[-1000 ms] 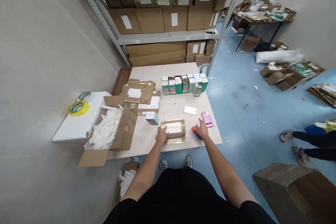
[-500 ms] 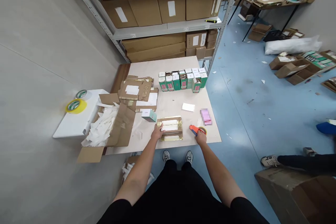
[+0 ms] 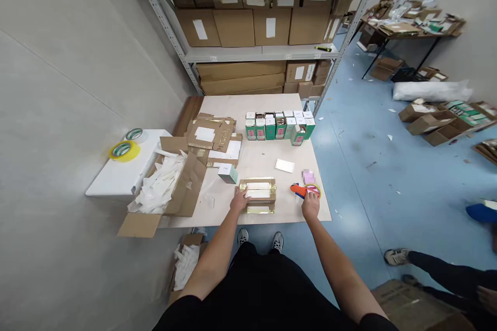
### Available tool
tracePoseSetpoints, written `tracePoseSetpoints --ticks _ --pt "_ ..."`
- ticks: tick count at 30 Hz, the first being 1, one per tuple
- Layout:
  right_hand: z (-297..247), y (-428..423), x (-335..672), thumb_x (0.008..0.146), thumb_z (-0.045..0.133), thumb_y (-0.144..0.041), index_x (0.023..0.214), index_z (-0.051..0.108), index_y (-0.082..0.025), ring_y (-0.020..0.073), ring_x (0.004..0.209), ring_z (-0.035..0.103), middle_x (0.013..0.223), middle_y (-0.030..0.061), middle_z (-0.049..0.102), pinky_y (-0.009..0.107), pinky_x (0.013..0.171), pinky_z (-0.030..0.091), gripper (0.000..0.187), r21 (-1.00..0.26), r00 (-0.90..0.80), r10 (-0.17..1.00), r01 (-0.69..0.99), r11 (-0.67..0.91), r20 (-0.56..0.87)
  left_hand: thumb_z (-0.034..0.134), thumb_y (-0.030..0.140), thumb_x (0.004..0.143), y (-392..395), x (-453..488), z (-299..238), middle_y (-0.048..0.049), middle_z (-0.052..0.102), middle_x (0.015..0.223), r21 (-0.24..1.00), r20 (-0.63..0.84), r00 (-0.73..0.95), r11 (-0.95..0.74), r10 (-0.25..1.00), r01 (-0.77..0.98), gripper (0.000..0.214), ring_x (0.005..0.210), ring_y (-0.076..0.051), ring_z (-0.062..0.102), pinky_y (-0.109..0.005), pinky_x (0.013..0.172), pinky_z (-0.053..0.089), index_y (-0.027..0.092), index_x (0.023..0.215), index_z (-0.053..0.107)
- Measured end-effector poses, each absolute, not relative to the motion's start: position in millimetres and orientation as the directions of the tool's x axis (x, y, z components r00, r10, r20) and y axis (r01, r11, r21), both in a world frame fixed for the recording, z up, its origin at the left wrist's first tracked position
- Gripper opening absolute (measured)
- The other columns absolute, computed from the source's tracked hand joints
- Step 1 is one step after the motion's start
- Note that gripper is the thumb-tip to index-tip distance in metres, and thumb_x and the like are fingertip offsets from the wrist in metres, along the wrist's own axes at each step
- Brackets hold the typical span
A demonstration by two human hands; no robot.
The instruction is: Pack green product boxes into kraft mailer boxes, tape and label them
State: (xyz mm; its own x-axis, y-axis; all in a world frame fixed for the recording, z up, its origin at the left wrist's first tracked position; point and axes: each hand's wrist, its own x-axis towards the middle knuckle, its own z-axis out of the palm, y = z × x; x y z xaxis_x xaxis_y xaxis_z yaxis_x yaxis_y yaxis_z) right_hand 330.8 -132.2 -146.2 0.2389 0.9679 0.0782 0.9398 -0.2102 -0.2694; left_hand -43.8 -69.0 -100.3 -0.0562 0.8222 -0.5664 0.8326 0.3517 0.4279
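My left hand (image 3: pixel 239 200) grips the left end of a small cardboard box (image 3: pixel 267 194) with shiny tape on its edges and white labels on top. At the right of the table my right hand (image 3: pixel 310 206) is closed on a tape gun (image 3: pixel 298 190), orange and blue, with a yellow-rimmed tape roll. It is held a short way right of the box, apart from it. A pale green and white carton (image 3: pixel 228 173) lies just beyond my left hand. Beyond the tape gun are a white card (image 3: pixel 284 165) and a blurred pink item (image 3: pixel 308 176).
Several green and white cartons (image 3: pixel 271 129) stand in rows toward the back. Flattened cardboard (image 3: pixel 221 137) lies left, near an open box of white paper strips (image 3: pixel 186 194). Tape rolls (image 3: pixel 123 150) sit on a white surface. Metal shelving (image 3: pixel 240 54) stands behind; another person's legs (image 3: pixel 435 264) show at right.
The tape gun has moved slightly right and turned in my right hand. My left hand stays on the box. The camera view has shifted, and the person at right has moved their legs.
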Motion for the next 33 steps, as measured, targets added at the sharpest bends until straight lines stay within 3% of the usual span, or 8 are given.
tracePoseSetpoints --ticks 4,7,12,16,22,25,28,33 --pt "-121.0 -112.0 319.4 0.091 0.046 -0.009 0.112 0.070 -0.016 0.0297 0.091 0.056 0.095 0.0142 0.067 0.043 0.087 0.045 0.033 -0.343 0.161 0.901 0.939 -0.015 0.403 0.067 0.045 0.094 -68.6 -43.0 -105.2 -0.0081 0.008 0.177 0.451 -0.571 -0.072 0.386 0.818 0.805 0.071 0.158 -0.033 0.029 -0.046 0.119 0.038 0.037 0.160 0.042" --pt "-97.9 -99.1 296.1 0.097 0.050 -0.022 0.104 0.071 -0.017 0.0279 0.091 0.060 0.093 0.0128 0.069 0.039 0.085 0.048 0.023 -0.481 0.177 0.880 0.874 0.065 0.441 0.070 0.043 0.091 -68.2 -41.9 -106.1 -0.0079 0.013 0.176 0.472 -0.571 -0.080 0.407 0.817 0.782 0.072 0.158 -0.036 0.028 -0.051 0.119 0.038 0.039 0.159 0.044" --pt "-72.2 -94.8 239.6 0.089 0.067 -0.051 0.099 0.076 -0.019 0.0273 0.085 0.067 0.093 0.0095 0.077 0.037 0.079 0.052 0.034 -0.809 0.380 0.902 0.584 -0.062 0.206 0.069 0.039 0.092 -78.6 -39.2 -105.7 -0.0112 0.020 0.175 0.532 -0.506 -0.067 0.372 0.860 0.761 0.068 0.157 -0.039 0.028 -0.054 0.118 0.037 0.036 0.157 0.048" --pt "-70.8 -99.7 197.6 0.076 0.077 -0.054 0.093 0.078 -0.019 0.0276 0.087 0.069 0.093 0.0077 0.079 0.036 0.081 0.055 0.039 -0.942 0.325 0.945 0.301 -0.147 -0.044 0.066 0.042 0.095 -88.2 -38.5 -109.3 -0.0105 0.020 0.175 0.592 -0.434 -0.070 0.343 0.898 0.729 0.065 0.147 -0.042 0.044 -0.055 0.113 0.043 0.039 0.157 0.047" --pt "-80.4 -101.5 172.9 0.064 0.083 -0.059 0.090 0.077 -0.020 0.0271 0.089 0.072 0.092 0.0076 0.079 0.036 0.081 0.057 0.048 -0.965 0.140 0.961 0.081 -0.250 -0.237 0.072 0.041 0.090 -67.9 -42.2 -102.4 -0.0129 0.029 0.172 0.607 -0.417 -0.036 0.308 0.908 0.733 0.065 0.144 -0.042 0.048 -0.055 0.113 0.043 0.037 0.152 0.055" --pt "-81.7 -99.8 177.1 0.060 0.085 -0.061 0.087 0.076 -0.019 0.0272 0.088 0.072 0.089 0.0069 0.079 0.036 0.081 0.057 0.050 -0.955 0.131 0.953 0.086 -0.284 -0.271 0.075 0.035 0.088 -61.4 -46.7 -96.4 -0.0156 0.028 0.171 0.592 -0.429 0.026 0.259 0.903 0.763 0.068 0.145 -0.042 0.046 -0.055 0.114 0.042 0.033 0.152 0.055" --pt "-82.4 -98.5 183.3 0.059 0.086 -0.060 0.085 0.075 -0.019 0.0275 0.087 0.072 0.088 0.0064 0.079 0.036 0.080 0.056 0.049 -0.948 0.118 0.952 0.119 -0.295 -0.282 0.076 0.026 0.084 -65.6 -48.7 -92.1 -0.0155 0.030 0.171 0.635 -0.278 0.033 0.157 0.960 0.756 0.064 0.148 -0.041 0.041 -0.053 0.117 0.039 0.027 0.146 0.062" --pt "-88.2 -97.5 184.8 0.060 0.086 -0.059 0.088 0.076 -0.020 0.0287 0.089 0.073 0.091 0.0074 0.080 0.038 0.082 0.057 0.050 -0.951 0.088 0.958 0.132 -0.281 -0.271 0.068 0.018 0.088 -70.8 -35.0 -76.8 -0.0133 0.066 0.138 0.864 -0.133 0.069 0.082 0.989 0.497 0.053 0.123 -0.028 0.063 -0.042 0.105 0.052 0.023 0.140 0.065"
